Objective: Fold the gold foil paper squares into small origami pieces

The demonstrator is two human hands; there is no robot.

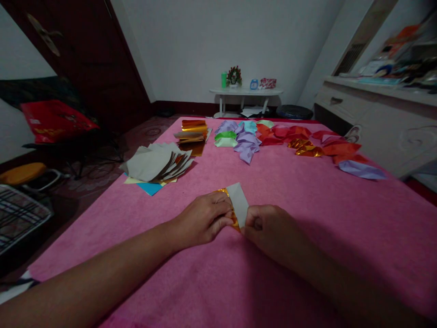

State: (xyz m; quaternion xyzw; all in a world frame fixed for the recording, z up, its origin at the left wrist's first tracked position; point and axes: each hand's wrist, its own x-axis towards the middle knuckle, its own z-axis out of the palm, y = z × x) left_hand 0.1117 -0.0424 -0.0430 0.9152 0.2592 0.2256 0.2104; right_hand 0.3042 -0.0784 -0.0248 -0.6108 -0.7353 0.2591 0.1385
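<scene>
Two bare hands meeting just below the middle of the frame, over one sheet of paper (239, 202), gold at its left and grey at its right, lying on the pink cloth (191, 282). Left hand (210, 218) at the end of a forearm slanting up from lower left, palm down, fingers bent close together, holding the gold side. Right hand (268, 228) reaching in from lower right, fingers curled narrow, thumb and forefinger gripping the lower right edge. At left, one fanned grey stack (150, 161), sheets too overlapped to count, and, upper centre-left, one gold stack (194, 126). Across upper centre and right, folded papers too crowded for a full count: one bright green piece (226, 135), one light blue (249, 126), one lone purple (362, 170) at far right, several reds (297, 132).
</scene>
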